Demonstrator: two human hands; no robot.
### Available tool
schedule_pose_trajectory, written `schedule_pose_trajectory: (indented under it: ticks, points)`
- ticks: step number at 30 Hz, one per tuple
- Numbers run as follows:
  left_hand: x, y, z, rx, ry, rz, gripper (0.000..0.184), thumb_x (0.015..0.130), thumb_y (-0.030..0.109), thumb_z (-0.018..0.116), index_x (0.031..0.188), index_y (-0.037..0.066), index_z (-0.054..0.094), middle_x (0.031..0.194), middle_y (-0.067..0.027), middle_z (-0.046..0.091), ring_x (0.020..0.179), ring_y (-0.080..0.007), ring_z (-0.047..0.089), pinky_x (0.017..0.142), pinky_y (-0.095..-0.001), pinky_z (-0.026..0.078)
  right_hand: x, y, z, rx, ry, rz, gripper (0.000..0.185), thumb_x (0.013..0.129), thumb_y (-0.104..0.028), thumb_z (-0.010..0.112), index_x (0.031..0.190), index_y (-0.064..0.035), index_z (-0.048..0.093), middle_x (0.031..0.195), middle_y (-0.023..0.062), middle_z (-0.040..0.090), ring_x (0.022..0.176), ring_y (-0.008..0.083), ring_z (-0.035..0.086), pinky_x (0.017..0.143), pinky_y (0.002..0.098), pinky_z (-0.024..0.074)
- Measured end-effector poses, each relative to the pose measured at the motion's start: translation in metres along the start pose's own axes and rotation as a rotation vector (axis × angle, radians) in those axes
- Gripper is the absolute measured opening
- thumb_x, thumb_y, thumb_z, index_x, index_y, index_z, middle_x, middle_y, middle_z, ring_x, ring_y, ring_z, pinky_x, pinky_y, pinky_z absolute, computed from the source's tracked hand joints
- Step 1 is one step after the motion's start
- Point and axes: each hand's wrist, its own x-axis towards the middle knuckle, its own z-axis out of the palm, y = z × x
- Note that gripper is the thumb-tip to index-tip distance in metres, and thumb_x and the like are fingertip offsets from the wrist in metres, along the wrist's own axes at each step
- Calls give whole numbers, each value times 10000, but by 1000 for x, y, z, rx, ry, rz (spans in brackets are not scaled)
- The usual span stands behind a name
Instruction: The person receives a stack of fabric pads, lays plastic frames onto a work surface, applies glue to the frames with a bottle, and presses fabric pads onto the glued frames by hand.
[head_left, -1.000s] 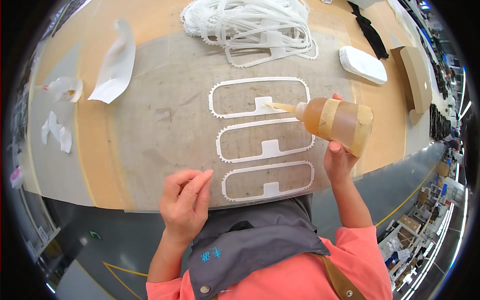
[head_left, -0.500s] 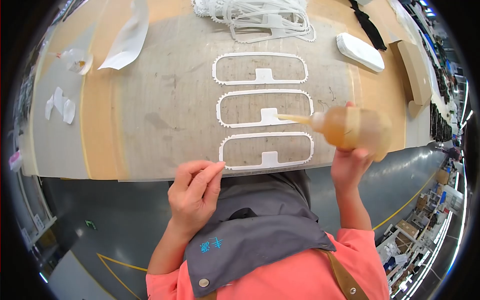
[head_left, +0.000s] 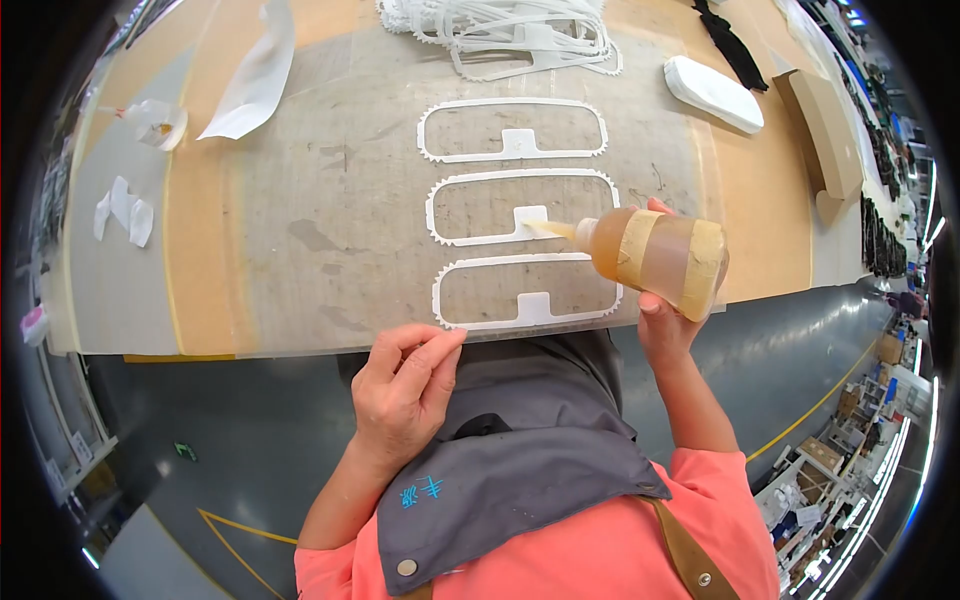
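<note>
Right hand (head_left: 667, 330) clamped round bottle (head_left: 665, 262), nozzle (head_left: 553, 229) at middle frame (head_left: 531, 214); left hand (head_left: 405, 385), fingertips (head_left: 450, 346) together, by surface (head_left: 300, 180)'s near edge

You have two hands (head_left: 405, 388) and one bottle (head_left: 663, 258) around the centre, three separate frames (head_left: 534, 307) there, one pile (head_left: 530, 38), too tangled to count, at top, one box (head_left: 826, 140) upper right, one sheet (head_left: 252, 75) upper left.
</note>
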Motion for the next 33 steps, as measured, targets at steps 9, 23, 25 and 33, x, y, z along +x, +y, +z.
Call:
schedule_pose_trajectory:
  ticks: [9,23,25,33]
  points:
    - [-10,7,-3,5,20,31,214,835,-42,765,1031,41,755,966,-60,629,631,-139,609,536,-274,494,-3,-13,11,410,142,323,792,873,-508,751,1437,-83,391,1425,187,530,1319,332,538,1053,458,514]
    - [-30,16,5,-70,15,32,224,823,-46,764,1030,39,752,949,-65,640,653,-154,640,538,-271,506,-66,-17,-26,-28,-77,-5,1132,635,-627,863,1434,-139,226,1407,246,503,1279,387,559,1077,544,476]
    - [-31,16,4,-48,16,36,225,824,-45,764,1032,40,753,948,-65,641,658,-152,641,539,-270,506,-68,-14,-26,-15,-94,-65,1134,617,-582,892,1427,-154,223,1411,248,496,1282,389,555,1079,563,470]
    - [-34,17,4,-61,14,35,230,813,-47,768,1025,40,753,944,-64,643,654,-154,636,539,-273,505,-70,-18,-26,-31,-141,-76,1127,611,-568,903,1411,-139,235,1413,260,498,1275,400,561,1070,548,474]
